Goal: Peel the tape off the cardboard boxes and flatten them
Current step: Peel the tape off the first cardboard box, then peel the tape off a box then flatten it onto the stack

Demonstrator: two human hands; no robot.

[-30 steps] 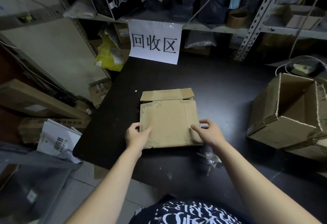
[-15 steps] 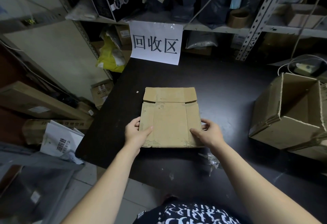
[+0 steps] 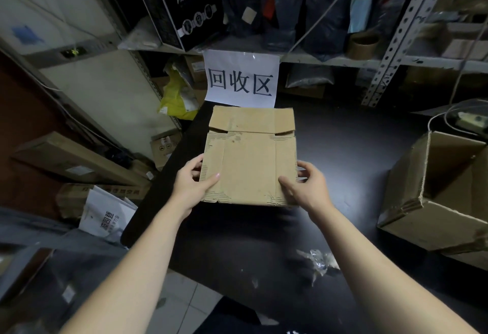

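Observation:
A flattened brown cardboard box (image 3: pixel 250 159) is held over the black table (image 3: pixel 340 154), its top flap reaching toward the white sign. My left hand (image 3: pixel 194 186) grips its left edge, thumb on top. My right hand (image 3: pixel 306 188) grips the right edge the same way. A second cardboard box (image 3: pixel 443 193), still open and upright, stands at the table's right side. A crumpled wad of clear tape (image 3: pixel 319 262) lies on the table near my right forearm.
A white paper sign (image 3: pixel 241 79) hangs from the metal shelf (image 3: pixel 390 40) behind the table. A tape roll (image 3: pixel 363 44) and a black box sit on that shelf. Cardboard boxes and papers (image 3: pixel 105 215) pile on the floor at left.
Both hands have lifted the flattened box off the table and carried it away from me toward the sign. The tape wad stayed where it lay.

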